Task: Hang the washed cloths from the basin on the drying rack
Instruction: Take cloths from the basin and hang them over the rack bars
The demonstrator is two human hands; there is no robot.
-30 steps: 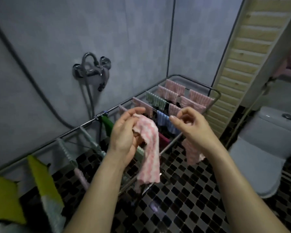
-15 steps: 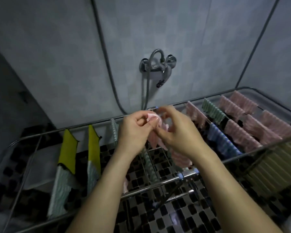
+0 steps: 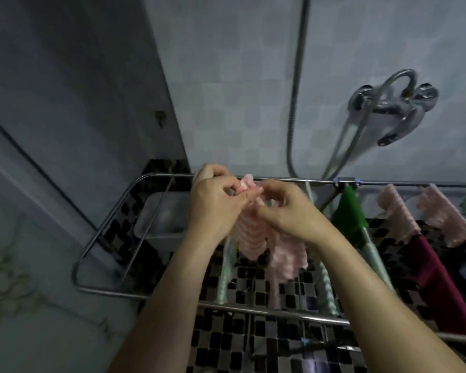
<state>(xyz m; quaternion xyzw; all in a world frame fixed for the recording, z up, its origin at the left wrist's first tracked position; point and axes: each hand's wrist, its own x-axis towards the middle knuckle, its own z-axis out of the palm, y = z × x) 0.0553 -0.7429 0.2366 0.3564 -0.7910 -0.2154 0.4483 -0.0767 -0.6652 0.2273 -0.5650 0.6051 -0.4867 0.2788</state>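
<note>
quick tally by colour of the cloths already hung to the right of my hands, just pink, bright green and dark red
pink cloths: 2
bright green cloth: 1
dark red cloth: 1
total: 4
Not counted: the held pink cloth, pinched at its top by the left hand and right hand.

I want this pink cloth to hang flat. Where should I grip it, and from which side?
Grip the pink cloth by its top edge, one pinch near each corner, from above. The left hand and right hand pinch that edge bunched together, so it hangs in folds; wider pinches would likely spread it.
</note>
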